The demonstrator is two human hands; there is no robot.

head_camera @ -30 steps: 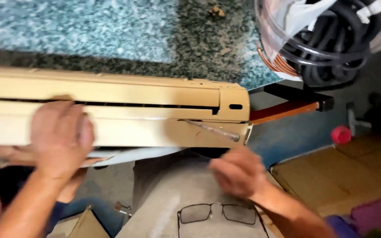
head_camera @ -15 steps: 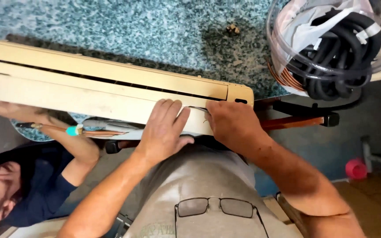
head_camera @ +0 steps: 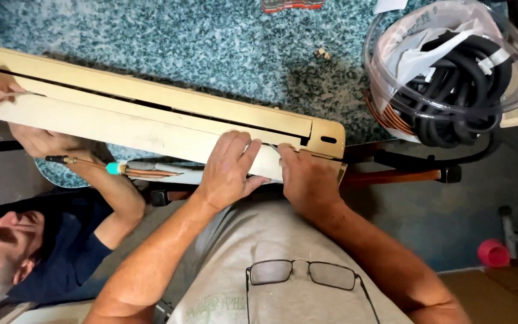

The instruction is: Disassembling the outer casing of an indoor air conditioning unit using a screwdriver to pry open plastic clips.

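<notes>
1. The long cream-coloured plastic air-conditioner unit (head_camera: pixel 151 114) was laid across the edge of the blue-speckled stone counter (head_camera: pixel 181 42), and both of the wearer's hands were pressed on its lower flap near its right end.
2. The left hand (head_camera: pixel 230 171) was laid flat on the flap, fingers spread and bent over its upper edge; the grip was not clenched round anything.
3. The right hand (head_camera: pixel 308 180) was set just beside it, touching the flap below the unit's rounded right corner; whether its fingers were hooked under the flap cannot be told.
4. At the unit's far left end, another person's hands (head_camera: pixel 28 141) were held on the same flap and casing.
5. Below the unit, a thin copper pipe with a turquoise cap (head_camera: pixel 115 168) was seen projecting beside that person's forearm.
6. On the counter to the right, a clear round plastic tub (head_camera: pixel 451 66) was stood, filled with coiled black hoses and white paper.
7. A pair of dark-rimmed glasses (head_camera: pixel 304 273) was hung on the wearer's grey shirt.
8. On the floor at the right, a small pink cup (head_camera: pixel 494 253) was seen.
9. The unit looked yellowed, with a dark slot running along its length and a small oval opening by its right end.
</notes>
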